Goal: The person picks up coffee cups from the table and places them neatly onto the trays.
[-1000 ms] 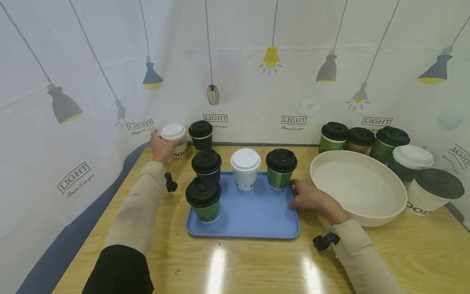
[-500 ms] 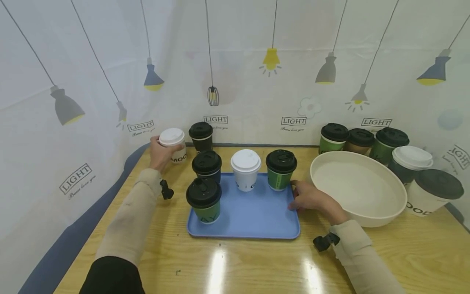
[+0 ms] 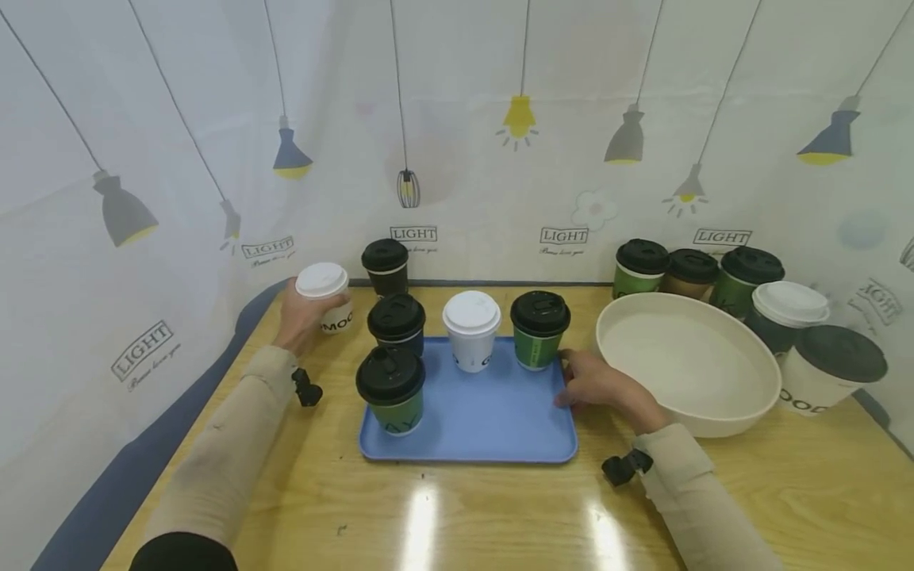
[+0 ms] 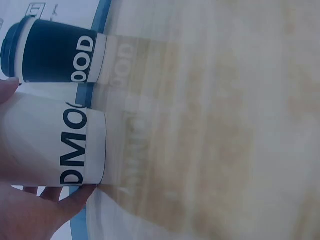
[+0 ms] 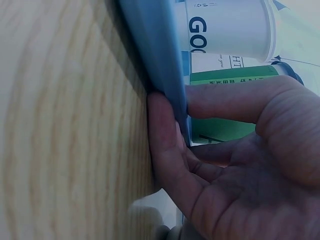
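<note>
My left hand (image 3: pixel 303 319) grips a white paper cup (image 3: pixel 336 317) with a white lid, at the table's far left. In the left wrist view, fingers and thumb wrap that cup (image 4: pixel 45 140), upright with its base at or just above the wood. At the blue tray's (image 3: pixel 493 420) right edge, my right hand (image 3: pixel 603 385) pinches the rim; the right wrist view has thumb above and fingers (image 5: pixel 162 125) below. On the tray stand a white-lidded cup (image 3: pixel 471 337), a green black-lidded cup (image 3: pixel 537 337), a dark cup (image 3: pixel 397 325) and a green cup lettered AY (image 3: pixel 393 396).
A black-lidded dark cup (image 3: pixel 386 270) stands by the back wall, just behind the held cup. Right of the tray sits a large cream bowl (image 3: pixel 689 361), with several lidded cups (image 3: pixel 750 277) around its back and right. A printed curtain (image 3: pixel 471 119) closes off the back.
My left hand has drawn the white cup toward me and slightly left, away from the back wall and the dark cup. The right hand keeps its pinch on the tray, which stays in place.
</note>
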`<action>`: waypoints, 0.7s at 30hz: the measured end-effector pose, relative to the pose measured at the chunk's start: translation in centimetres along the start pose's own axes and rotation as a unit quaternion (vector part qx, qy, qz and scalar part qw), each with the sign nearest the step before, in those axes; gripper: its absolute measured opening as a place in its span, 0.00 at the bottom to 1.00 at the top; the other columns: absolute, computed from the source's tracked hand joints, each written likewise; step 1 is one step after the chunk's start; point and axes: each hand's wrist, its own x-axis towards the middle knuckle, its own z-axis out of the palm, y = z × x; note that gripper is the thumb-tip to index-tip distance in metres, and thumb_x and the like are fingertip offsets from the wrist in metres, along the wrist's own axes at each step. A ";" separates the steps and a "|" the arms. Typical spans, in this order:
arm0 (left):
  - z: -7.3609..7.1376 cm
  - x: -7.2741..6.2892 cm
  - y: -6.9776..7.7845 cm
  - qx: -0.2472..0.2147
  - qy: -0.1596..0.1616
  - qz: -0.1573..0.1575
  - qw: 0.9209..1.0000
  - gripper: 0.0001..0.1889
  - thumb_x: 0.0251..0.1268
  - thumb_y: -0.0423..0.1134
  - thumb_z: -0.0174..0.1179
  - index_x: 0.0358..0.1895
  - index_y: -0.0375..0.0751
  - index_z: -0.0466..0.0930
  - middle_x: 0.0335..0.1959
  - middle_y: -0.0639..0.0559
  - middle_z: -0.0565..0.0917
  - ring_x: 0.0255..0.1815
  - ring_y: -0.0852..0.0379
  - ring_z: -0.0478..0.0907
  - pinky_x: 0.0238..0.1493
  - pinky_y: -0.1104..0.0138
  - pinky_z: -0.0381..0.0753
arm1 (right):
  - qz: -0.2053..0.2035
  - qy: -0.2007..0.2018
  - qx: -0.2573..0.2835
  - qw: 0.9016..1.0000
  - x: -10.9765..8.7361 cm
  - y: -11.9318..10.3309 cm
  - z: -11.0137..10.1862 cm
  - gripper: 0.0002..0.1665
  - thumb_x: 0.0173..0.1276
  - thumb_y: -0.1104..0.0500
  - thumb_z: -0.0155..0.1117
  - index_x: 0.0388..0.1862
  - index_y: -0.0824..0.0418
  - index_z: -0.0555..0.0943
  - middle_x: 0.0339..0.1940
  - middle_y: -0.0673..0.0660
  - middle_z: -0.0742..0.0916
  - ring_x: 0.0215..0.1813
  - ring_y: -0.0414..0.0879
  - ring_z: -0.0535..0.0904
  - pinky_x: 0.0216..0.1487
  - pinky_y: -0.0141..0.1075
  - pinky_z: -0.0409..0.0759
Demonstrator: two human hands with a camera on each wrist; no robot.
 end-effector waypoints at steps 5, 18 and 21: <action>-0.8 -1.2 -0.7 -0.016 0.003 -0.009 1.000 0.55 0.56 0.44 0.76 0.81 0.40 0.48 0.75 0.37 0.64 0.74 0.42 0.66 0.80 0.52 0.66 | -0.001 -0.002 -0.009 1.000 0.1 -0.4 0.2 0.56 0.60 0.65 0.74 0.79 0.78 0.53 0.48 0.70 0.85 0.34 0.49 0.86 0.37 0.39 0.88; -1.7 -5.5 -0.1 0.008 -0.021 0.031 0.999 0.51 0.56 0.43 0.77 0.78 0.38 0.54 0.71 0.36 0.68 0.72 0.41 0.69 0.79 0.50 0.67 | 0.014 -0.004 0.001 1.000 -0.2 -0.4 0.0 0.57 0.61 0.66 0.74 0.79 0.80 0.50 0.52 0.72 0.84 0.36 0.50 0.86 0.39 0.40 0.88; -1.9 -7.1 0.5 0.008 -0.036 0.018 0.999 0.51 0.56 0.43 0.78 0.78 0.37 0.54 0.72 0.36 0.68 0.72 0.41 0.68 0.79 0.50 0.67 | 0.016 -0.002 0.004 1.000 -0.3 -0.4 0.0 0.56 0.61 0.66 0.73 0.79 0.79 0.50 0.51 0.71 0.84 0.36 0.50 0.86 0.39 0.41 0.88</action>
